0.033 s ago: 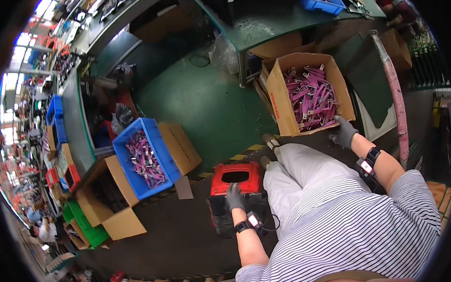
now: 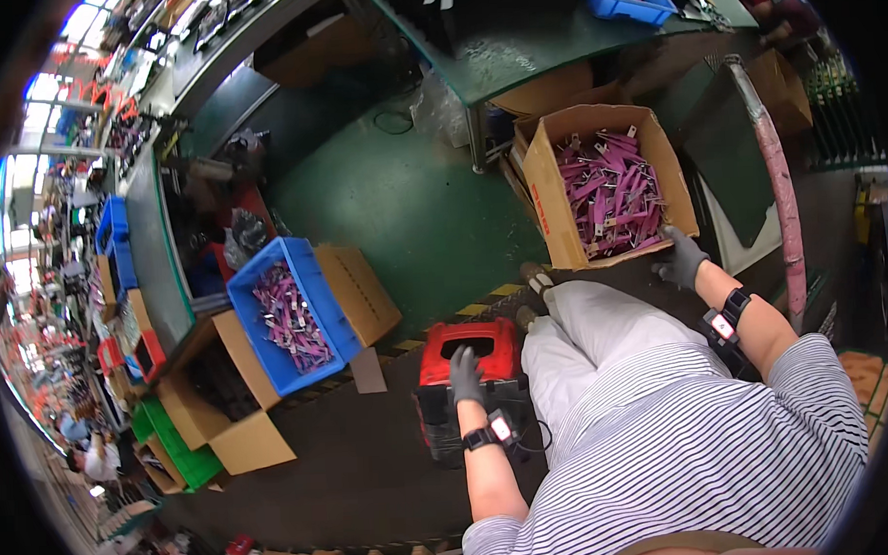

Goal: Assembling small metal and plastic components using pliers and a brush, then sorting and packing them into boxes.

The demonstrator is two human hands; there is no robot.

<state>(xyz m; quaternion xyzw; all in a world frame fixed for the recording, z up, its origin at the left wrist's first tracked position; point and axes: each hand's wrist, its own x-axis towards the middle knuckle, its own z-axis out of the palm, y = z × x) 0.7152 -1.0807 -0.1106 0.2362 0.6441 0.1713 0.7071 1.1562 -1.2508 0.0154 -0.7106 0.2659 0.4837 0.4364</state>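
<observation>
A cardboard box (image 2: 542, 210) full of purple strip-like parts with metal ends (image 2: 607, 189) stands ahead, its opening tilted toward me. At its near right corner my gloved right hand (image 2: 685, 259) grips the edge, thumb at the rim and fingers lower down outside. My gloved left hand (image 2: 464, 375) is held over a black bin with a red top (image 2: 500, 346). Its fingers are extended and hold nothing; whether they touch the bin I cannot tell. The red top has a dark opening just beyond my fingers.
Left of the bin, a blue crate (image 2: 336, 325) holds more purple parts (image 2: 289, 317), beside open cardboard boxes (image 2: 249, 446) and a green crate (image 2: 196, 462). A green-topped table (image 2: 515, 65) stands beyond the full box. A worn pink post (image 2: 778, 188) rises at right.
My left hand has lifted slightly away from the red top, its fingers straighter. My right hand stays at the box corner. The view has shifted a little.
</observation>
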